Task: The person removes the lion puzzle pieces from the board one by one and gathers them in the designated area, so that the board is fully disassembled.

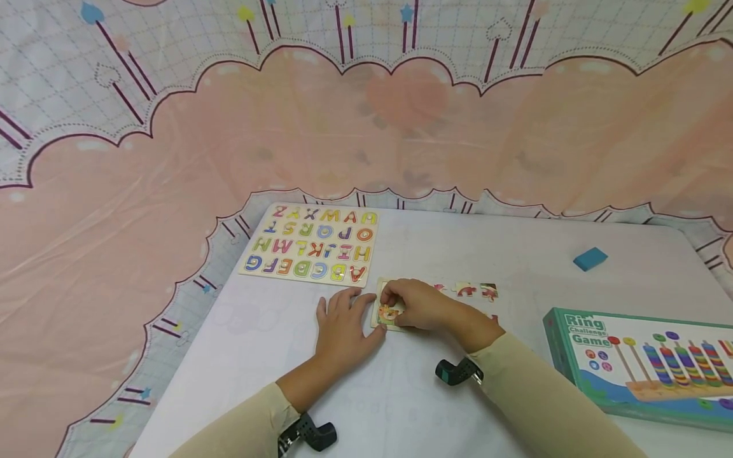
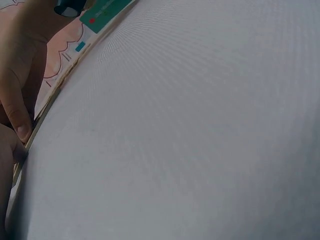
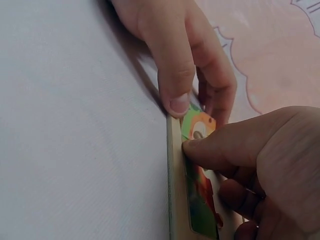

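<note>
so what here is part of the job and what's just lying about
Part of the job, it seems:
picture puzzle board
puzzle pieces

Just lying about, apparently:
alphabet board
blue block
Ring Challenge Game box

Puzzle board (image 3: 173, 200): smooth pale wood edge; letter board (image 1: 315, 222) wood-look, smooth; game box (image 1: 598, 356) glossy printed card; desk (image 1: 412, 394) in matt white cloth; sleeves (image 1: 532, 388) matt cloth; wrist mounts (image 1: 319, 437) black plastic.
</note>
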Tool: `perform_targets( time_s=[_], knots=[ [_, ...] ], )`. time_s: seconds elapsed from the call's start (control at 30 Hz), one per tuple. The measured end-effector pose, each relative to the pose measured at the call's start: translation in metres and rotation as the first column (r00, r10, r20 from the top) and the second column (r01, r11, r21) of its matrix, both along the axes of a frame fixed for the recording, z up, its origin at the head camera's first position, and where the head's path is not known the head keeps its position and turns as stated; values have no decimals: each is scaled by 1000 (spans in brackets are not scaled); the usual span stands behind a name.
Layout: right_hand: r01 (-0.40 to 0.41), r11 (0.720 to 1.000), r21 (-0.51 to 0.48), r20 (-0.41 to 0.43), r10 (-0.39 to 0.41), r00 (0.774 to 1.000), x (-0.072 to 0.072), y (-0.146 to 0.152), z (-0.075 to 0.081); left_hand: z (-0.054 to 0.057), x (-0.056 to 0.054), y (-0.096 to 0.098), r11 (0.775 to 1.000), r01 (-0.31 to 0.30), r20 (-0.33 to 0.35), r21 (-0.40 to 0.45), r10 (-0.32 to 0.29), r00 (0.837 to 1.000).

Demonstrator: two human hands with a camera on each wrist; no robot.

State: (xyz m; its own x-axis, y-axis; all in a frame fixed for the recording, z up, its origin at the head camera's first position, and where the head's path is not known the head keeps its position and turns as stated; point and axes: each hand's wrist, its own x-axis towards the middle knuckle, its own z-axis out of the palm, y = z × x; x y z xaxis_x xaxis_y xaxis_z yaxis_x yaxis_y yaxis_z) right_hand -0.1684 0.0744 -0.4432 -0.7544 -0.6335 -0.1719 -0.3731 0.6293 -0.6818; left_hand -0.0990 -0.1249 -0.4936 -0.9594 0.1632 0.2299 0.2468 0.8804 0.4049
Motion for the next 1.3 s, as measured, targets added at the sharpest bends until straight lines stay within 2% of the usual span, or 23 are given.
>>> perform_targets(
  time_s=[0.2, 0.53, 0.83, 1.1, 1.3],
  knots=[
    [17, 999, -41, 11, -17, 1000, 2, 2, -1, -1, 0, 0, 1000, 2, -4, -3, -2, 1000],
    [-9, 999, -51, -18, 8, 1000, 5, 4, 1, 1, 1, 0, 1000, 8, 6, -10, -8, 1000],
    [5, 998, -61, -29, -7, 1000, 5, 3, 2, 4, 2, 1, 1000, 8, 18, -7, -8, 1000],
    [39, 992, -122, 9, -38, 999, 6, 9, 3, 2, 0, 1, 1000, 9, 34, -8, -9, 999],
    [72, 991, -111, 37, -68, 997, 5, 25, 8, 4, 0, 0, 1000, 16, 40, -7, -15, 999]
  ],
)
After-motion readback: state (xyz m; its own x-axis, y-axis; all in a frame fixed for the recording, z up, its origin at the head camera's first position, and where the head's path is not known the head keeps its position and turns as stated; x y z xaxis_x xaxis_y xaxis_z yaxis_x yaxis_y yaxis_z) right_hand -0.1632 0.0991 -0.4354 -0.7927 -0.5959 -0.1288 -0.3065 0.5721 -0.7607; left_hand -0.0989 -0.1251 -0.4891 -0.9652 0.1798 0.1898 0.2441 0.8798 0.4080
